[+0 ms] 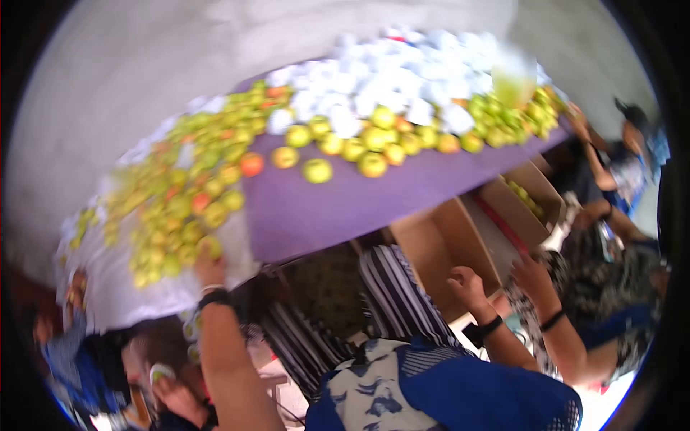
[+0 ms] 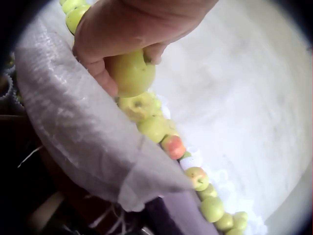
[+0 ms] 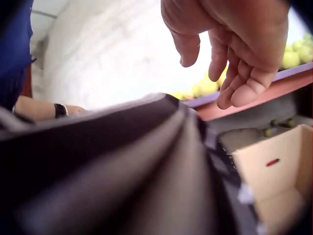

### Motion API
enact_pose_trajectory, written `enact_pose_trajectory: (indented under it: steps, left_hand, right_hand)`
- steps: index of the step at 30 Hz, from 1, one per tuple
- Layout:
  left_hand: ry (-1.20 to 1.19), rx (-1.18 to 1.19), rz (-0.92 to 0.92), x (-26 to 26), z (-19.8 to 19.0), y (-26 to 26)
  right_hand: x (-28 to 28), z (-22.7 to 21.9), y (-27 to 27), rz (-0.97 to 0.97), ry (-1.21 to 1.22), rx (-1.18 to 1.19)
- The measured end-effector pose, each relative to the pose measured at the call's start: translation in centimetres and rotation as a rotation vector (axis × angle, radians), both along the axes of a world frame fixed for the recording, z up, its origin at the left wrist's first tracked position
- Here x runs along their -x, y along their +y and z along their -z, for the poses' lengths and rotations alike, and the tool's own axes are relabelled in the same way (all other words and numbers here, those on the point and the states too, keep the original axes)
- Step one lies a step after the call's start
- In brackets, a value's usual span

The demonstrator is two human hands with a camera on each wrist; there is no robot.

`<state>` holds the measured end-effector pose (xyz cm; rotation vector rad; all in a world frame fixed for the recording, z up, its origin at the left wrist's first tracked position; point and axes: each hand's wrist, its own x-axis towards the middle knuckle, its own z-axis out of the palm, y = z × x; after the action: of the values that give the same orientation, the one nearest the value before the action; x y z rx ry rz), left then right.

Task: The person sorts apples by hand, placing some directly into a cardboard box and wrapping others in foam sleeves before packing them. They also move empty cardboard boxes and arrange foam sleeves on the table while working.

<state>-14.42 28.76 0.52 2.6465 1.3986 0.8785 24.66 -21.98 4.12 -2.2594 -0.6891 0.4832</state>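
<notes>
My left hand [image 1: 210, 271] reaches to the front edge of the apple pile [image 1: 172, 223] on the left of the table and grips a yellow-green apple [image 2: 131, 76] between thumb and fingers. Other apples [image 2: 138, 106] lie just past it in the left wrist view, beside a pale cloth [image 2: 78, 122] that covers the edge. My right hand [image 1: 471, 289] hangs in the air in front of the table, near an open cardboard box [image 1: 442, 251]. In the right wrist view its fingers [image 3: 247, 93] are loosely curled and hold nothing.
A purple-covered table [image 1: 323, 208] bears more apples [image 1: 372, 164] and many white foam nets or wraps [image 1: 388, 79] along the wall. Striped cloth [image 1: 406, 287] lies below its edge. Other people stand close on the right [image 1: 611, 273] and left [image 1: 72, 359].
</notes>
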Motion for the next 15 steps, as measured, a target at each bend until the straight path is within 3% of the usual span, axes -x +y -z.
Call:
enact_pose_trajectory:
  steps: [1,3,4,6,7,8,10,12,14,15]
  left_hand:
    - [0.031,-0.035,0.039,0.5,0.3,0.6]
    - [-0.059,0.129,-0.040,-1.0,-1.9,-0.9]
    - [-0.008,0.038,-0.020,-0.9,-2.0,-0.7]
    - [0.122,-0.148,0.004,-0.2,-1.2,0.6]
    - [0.101,-0.143,-0.008,0.0,-1.0,0.9]
    - [0.076,-0.139,-0.016,0.0,-0.7,1.2]
    - [-0.006,0.043,-0.039,0.2,-0.3,1.7]
    - [-0.090,0.059,0.085,1.5,1.6,2.7]
    - [-0.080,0.100,-0.002,0.3,-0.5,-0.3]
    - [-0.076,0.050,0.010,0.3,-0.4,-0.9]
  right_hand:
    - [-0.1,1.4,-2.3,0.073,-0.001,0.023]
    - [-0.5,4.7,-5.5,0.041,-0.275,0.173]
    - [-0.2,5.7,-6.5,0.074,-0.276,0.181]
    - [0.7,7.2,-7.8,0.422,-0.099,0.326]
    - [1.0,7.4,-7.9,0.492,-0.041,0.384]
    - [1.0,5.5,-7.5,0.516,0.271,0.380]
    - [1.4,3.7,-8.2,0.515,0.863,0.101]
    - [1.6,7.5,-9.4,0.629,0.993,-0.020]
    - [0.6,13.6,-10.8,0.623,1.100,-0.152]
    - [0.4,14.7,-10.5,0.744,1.107,-0.153]
